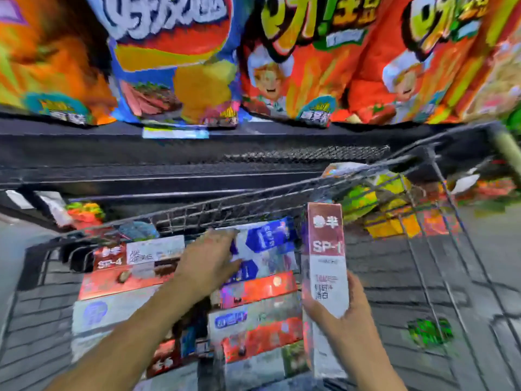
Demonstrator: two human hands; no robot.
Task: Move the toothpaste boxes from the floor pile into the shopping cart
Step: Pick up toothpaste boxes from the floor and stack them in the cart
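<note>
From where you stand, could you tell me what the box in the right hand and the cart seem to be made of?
The box looks like printed cardboard with a slight sheen, judging by its flat faces and sharp edges. The cart looks like dark metal wire, judging by its thin crossed bars.

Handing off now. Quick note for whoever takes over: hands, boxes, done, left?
Left hand: reaches into the shopping cart, fingers on the blue-and-white box; whether it grips is unclear.
Right hand: holds the SP-1 toothpaste box upright, beside the boxes.
Stacked boxes: many lie in rows under both hands, apparently in the cart's basket.
Done: those rows appear loaded.
Left: set the SP-1 box down with them. The floor pile is out of view, so the remaining count is unknown.
</note>
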